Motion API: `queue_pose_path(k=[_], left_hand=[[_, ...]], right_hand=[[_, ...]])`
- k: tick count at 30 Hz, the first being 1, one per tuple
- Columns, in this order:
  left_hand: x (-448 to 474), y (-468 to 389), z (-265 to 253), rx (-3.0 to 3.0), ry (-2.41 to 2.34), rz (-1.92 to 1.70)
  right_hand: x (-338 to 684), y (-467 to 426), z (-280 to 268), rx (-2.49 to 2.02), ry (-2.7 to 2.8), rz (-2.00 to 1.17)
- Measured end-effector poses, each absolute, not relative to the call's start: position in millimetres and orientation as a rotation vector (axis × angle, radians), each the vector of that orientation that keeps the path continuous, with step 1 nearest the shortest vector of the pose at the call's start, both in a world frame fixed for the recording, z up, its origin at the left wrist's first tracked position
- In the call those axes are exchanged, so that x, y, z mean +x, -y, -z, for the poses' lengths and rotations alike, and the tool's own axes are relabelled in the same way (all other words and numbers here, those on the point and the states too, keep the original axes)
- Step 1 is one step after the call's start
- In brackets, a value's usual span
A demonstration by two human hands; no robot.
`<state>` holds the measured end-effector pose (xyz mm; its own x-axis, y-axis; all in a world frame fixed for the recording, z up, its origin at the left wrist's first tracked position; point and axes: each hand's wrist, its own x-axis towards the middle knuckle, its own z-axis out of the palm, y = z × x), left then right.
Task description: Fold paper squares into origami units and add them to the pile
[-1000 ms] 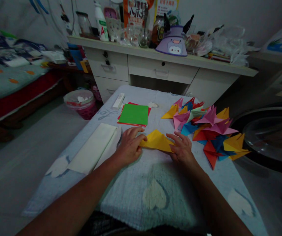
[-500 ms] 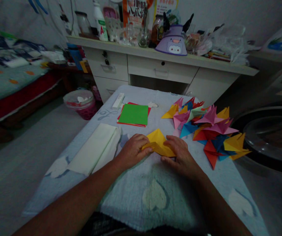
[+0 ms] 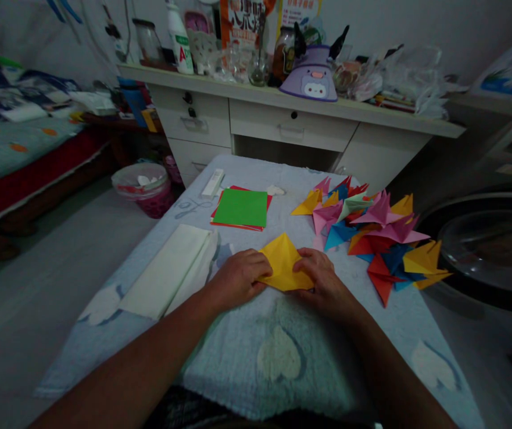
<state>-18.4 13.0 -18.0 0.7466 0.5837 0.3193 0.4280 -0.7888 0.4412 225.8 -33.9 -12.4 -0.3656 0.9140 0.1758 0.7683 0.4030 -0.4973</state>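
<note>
A sheet of yellow origami paper [image 3: 284, 262], partly folded with creases across it, lies between my hands on the cloth-covered table. My left hand [image 3: 242, 275] grips its left corner, fingers curled over the top and thumb tucked beneath. At the opposite corner my right hand [image 3: 321, 277] pinches the paper, fingers on its upper face. Just beyond is a stack of square paper [image 3: 241, 207] with a green sheet on top and red edges below. To the right spreads a heap of folded paper cranes [image 3: 378, 229] in pink, yellow, blue and red.
A folded white cloth or paper [image 3: 169, 268] lies left of my hands, and a small white box [image 3: 212, 183] near the far left edge. Behind the table stands a white desk [image 3: 256, 89] crowded with bottles and jars. A pink bin [image 3: 153, 199] sits on the floor.
The yellow paper's near part, raised and bent before, now lies flatter and shows a broader face. Both hands stay at its corners, with the fingers shifted slightly.
</note>
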Motion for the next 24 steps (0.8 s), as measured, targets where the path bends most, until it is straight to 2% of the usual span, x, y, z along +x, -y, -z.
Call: queue_pose_path(k=[16,24], left_hand=[[-20.1,-14.3,20.0,2.691,-0.797,-0.58],[-22.6,-14.4,14.3,2.536,-1.137,-0.488]], right_hand=[[235.5,27.3,24.8,-1.414,2.32,-0.298],[252.3,25.3,15.3,-1.558,2.266,-0.361]])
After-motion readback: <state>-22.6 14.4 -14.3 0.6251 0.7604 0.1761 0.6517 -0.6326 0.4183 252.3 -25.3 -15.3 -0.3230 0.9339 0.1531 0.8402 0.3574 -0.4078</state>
